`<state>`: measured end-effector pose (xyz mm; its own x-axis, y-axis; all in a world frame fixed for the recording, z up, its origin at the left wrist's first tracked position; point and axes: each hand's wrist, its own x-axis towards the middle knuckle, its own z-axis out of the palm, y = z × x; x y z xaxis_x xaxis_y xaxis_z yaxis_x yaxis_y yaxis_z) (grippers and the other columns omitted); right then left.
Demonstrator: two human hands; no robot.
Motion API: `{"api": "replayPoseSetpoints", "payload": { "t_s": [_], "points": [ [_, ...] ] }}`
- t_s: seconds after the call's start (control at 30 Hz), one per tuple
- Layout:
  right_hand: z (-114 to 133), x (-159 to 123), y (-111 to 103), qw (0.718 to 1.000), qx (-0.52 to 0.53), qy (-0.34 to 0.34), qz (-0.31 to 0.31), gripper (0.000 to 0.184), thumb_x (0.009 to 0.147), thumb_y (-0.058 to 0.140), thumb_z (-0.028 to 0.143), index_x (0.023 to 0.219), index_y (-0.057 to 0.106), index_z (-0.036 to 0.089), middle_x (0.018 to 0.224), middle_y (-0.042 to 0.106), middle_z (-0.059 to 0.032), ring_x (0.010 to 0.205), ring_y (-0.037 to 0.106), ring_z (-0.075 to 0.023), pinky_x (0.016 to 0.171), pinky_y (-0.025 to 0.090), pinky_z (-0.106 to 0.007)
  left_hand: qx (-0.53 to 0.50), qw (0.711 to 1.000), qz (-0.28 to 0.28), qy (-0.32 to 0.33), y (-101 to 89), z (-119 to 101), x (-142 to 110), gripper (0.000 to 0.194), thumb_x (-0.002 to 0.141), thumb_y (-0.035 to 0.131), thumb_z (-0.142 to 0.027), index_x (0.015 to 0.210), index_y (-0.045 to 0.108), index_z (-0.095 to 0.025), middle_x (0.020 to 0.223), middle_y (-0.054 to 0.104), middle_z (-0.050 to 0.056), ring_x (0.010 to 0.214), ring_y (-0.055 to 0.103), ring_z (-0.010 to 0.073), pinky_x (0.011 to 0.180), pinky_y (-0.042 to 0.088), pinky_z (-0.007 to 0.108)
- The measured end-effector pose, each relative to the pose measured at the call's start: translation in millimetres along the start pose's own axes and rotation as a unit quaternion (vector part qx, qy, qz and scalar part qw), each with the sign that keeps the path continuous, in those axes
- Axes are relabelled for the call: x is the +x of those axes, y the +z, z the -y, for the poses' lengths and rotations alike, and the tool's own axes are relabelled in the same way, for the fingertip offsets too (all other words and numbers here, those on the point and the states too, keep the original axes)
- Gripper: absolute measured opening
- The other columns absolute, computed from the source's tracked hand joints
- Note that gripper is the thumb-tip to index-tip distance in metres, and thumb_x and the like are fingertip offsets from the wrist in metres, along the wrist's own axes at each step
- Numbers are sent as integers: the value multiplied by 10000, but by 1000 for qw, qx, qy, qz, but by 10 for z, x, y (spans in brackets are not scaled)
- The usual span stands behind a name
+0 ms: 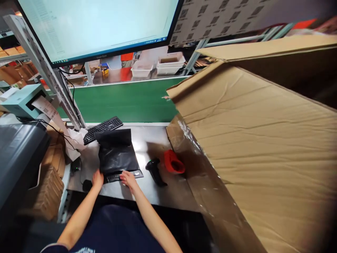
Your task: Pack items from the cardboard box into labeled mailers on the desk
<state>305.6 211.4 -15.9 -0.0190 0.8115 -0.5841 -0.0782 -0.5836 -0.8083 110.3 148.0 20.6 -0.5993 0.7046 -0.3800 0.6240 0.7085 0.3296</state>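
A black plastic mailer bag (117, 154) lies on the steel worktable (147, 140), its far end folded up. My left hand (97, 178) presses on the bag's near left corner, fingers closed against the edge. My right hand (128, 177) rests on the near flap strip of the bag, fingers curled down on it. A black handheld scanner (155, 171) lies just right of my right hand, beside a red object (173, 162).
A black keyboard (103, 129) sits behind the bag under a large monitor (100, 28). A big open cardboard box (252, 140) fills the right side. A label printer (22, 100) with a paper label stands at left. A green conveyor belt (123, 100) runs behind the table.
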Motion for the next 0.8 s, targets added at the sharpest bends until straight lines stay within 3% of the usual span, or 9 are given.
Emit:
{"api": "replayPoseSetpoints", "payload": {
  "t_s": [0.1, 0.2, 0.27, 0.37, 0.43, 0.5, 0.6, 0.7, 0.8],
  "points": [
    [-40, -130, -497, 983, -126, -114, -73, 446, 701, 710, 251, 1135, 655, 167, 1331, 602, -186, 1368, 474, -364, 1152, 405, -531, -35, 999, -5, -11, 73, 134, 93, 575, 946, 553, -196, 1510, 465, -132, 1415, 649, 197, 1301, 634, 298, 1055, 492, 368],
    [79, 6, -666, 902, -339, -238, -123, 625, 780, 671, 245, 1387, 570, 140, 1441, 532, -222, 1398, 448, -385, 1180, 363, -544, -109, 994, -6, -11, 127, 126, 183, 557, 897, 574, -117, 1452, 523, -137, 1438, 635, 187, 1368, 586, 281, 1086, 479, 350],
    [199, 180, -608, 867, -420, -247, -105, 602, 814, 634, 199, 1409, 573, 135, 1328, 621, -216, 1282, 563, -366, 1112, 436, -514, -137, 990, 0, -18, 160, 75, 224, 509, 873, 541, -47, 1370, 589, -147, 1340, 703, 171, 1322, 626, 262, 1050, 502, 329],
    [369, 380, -504, 870, -437, -207, -95, 496, 837, 542, 103, 1314, 667, 158, 1175, 719, -171, 1101, 678, -304, 1006, 513, -434, -144, 989, -10, -21, 145, 16, 222, 557, 821, 509, 36, 1345, 599, -129, 1302, 720, 185, 1271, 663, 255, 1019, 515, 316],
    [475, 397, -534, 876, -433, -187, -104, 456, 848, 497, 76, 1237, 719, 163, 1157, 742, -156, 1051, 703, -283, 979, 525, -407, -146, 989, -19, -12, 13, -2, 171, 587, 807, 507, 45, 1367, 582, -113, 1308, 714, 200, 1260, 668, 269, 1027, 510, 333],
    [618, 312, -653, 873, -439, -184, -106, 427, 878, 476, 98, 1207, 742, 157, 1148, 752, -162, 1047, 710, -289, 982, 519, -408, -122, 992, -29, 8, -275, -39, 92, 584, 837, 520, -15, 1411, 552, -121, 1246, 737, 201, 1210, 689, 306, 1015, 518, 386],
    [1027, 85, -873, 844, -483, -204, -110, 371, 907, 514, 198, 1174, 770, 174, 1074, 766, -174, 983, 722, -310, 930, 530, -421, -45, 996, -50, 55, -967, -229, 1, 575, 878, 530, -139, 1452, 529, -168, 1103, 773, 170, 1089, 721, 346, 955, 537, 450],
    [1718, -83, -920, 796, -538, -251, -116, 291, 880, 574, 257, 1042, 808, 201, 944, 768, -163, 868, 721, -302, 830, 542, -419, -26, 990, -29, 138, -1700, -632, 57, 500, 834, 548, -122, 1323, 651, -145, 1012, 785, 119, 1033, 721, 289, 961, 532, 393],
    [2523, -134, -767, 781, -571, -236, -90, 185, 772, 649, 166, 859, 812, 168, 773, 730, -143, 768, 701, -284, 751, 539, -412, -46, 980, -2, 194, -2239, -1156, 246, 330, 732, 579, -60, 1005, 762, -74, 900, 788, 100, 883, 722, 237, 861, 555, 315]
  ]
}}
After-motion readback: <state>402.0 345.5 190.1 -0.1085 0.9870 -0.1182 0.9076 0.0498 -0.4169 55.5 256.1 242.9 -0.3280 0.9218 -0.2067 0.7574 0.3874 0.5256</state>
